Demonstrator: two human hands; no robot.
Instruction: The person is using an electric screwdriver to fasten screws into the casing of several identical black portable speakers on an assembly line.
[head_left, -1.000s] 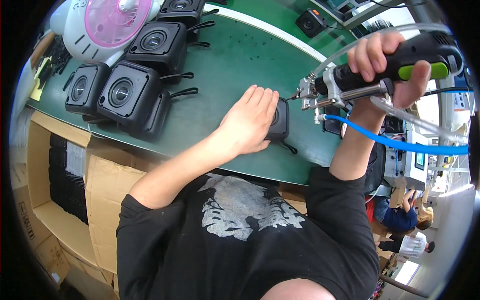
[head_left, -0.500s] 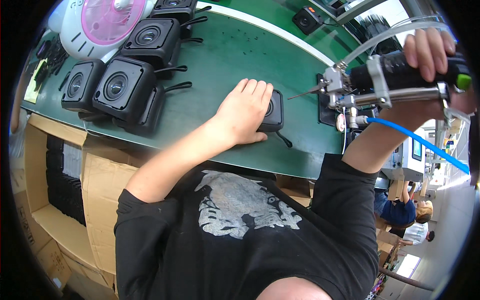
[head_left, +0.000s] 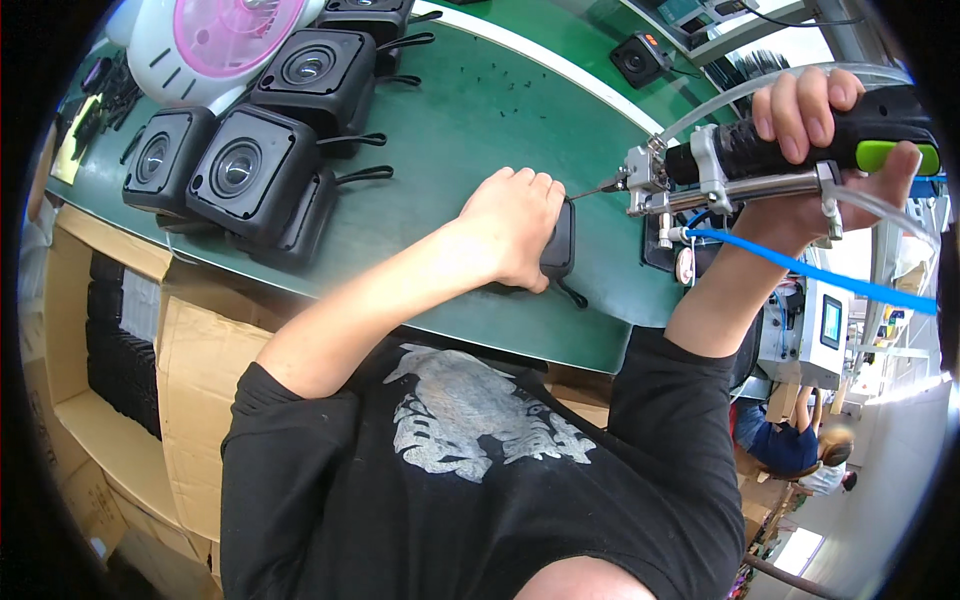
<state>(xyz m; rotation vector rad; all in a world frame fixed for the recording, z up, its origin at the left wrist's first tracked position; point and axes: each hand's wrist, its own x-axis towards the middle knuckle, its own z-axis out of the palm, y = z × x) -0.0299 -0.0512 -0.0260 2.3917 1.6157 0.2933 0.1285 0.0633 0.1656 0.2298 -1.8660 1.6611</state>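
Observation:
A small black box speaker (head_left: 563,243) with a strap loop lies on the green bench, mostly covered by my left hand (head_left: 514,225). The fingers of that hand curl over its top and the thumb presses on its near side. My right hand (head_left: 806,112) is wrapped around the black handle of a power screwdriver (head_left: 740,150) with a metal screw-feed head, a clear tube and a blue hose. Its thin bit points left, and the tip reaches the speaker's far right corner beside my left fingers. Whether the tip touches is too small to tell.
Several finished-looking black speakers (head_left: 240,172) stand stacked at the left, straps outward, beside a pink and white fan (head_left: 225,45). Another speaker (head_left: 640,58) sits beyond the bench's white edge. Small dark bits lie scattered far on the bench. An opened cardboard box (head_left: 215,400) stands below left.
My right hand has brought the screwdriver left and down, so its bit tip is now at the speaker's corner. My left hand, with the speaker, has shifted slightly right.

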